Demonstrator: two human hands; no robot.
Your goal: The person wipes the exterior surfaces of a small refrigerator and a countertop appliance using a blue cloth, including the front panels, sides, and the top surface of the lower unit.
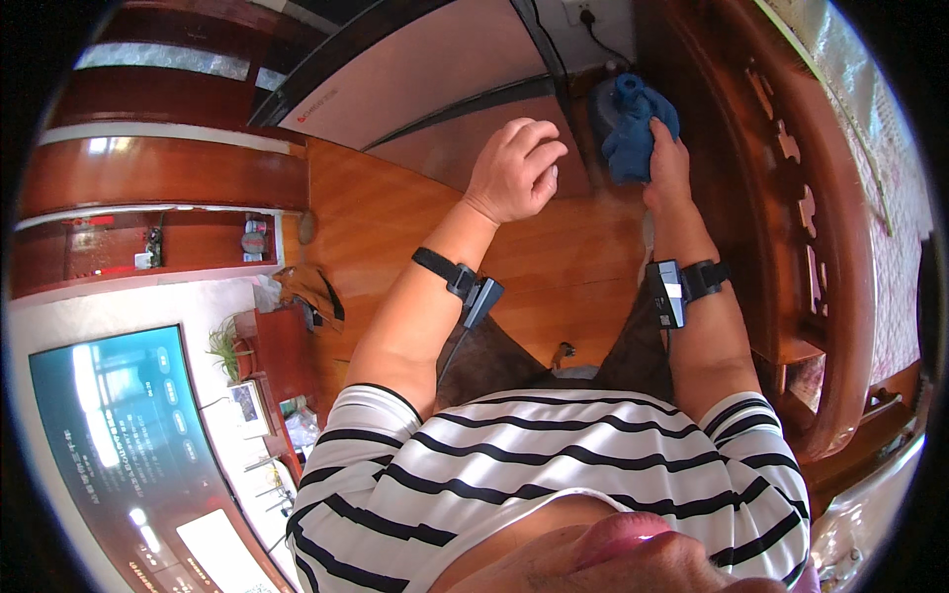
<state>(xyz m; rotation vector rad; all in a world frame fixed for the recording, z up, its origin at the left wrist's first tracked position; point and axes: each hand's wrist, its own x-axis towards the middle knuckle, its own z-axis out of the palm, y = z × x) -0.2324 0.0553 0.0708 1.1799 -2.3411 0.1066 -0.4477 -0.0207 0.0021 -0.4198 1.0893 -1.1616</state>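
Note:
My right hand [669, 164] grips a blue object [639, 133], which looks like cloth or soft plastic with a round ring-like opening at its top; what exactly it is I cannot tell. Behind it stands a darker blue rounded thing, partly hidden. To the left, my left hand [517, 169] hangs in the air with its fingers loosely curled in and nothing visible between them. It is in front of the pinkish lower door of a refrigerator [474, 137]. Each forearm wears a black strap with a small device.
A carved wooden bench [771, 222] runs along the right side. A wall socket [582, 13] with a plugged-in cord is at the top. On the left are wooden cabinets [163, 174], a potted plant [241, 356] and a large television screen [126, 445]. Wooden flooring [393, 252] lies below my hands.

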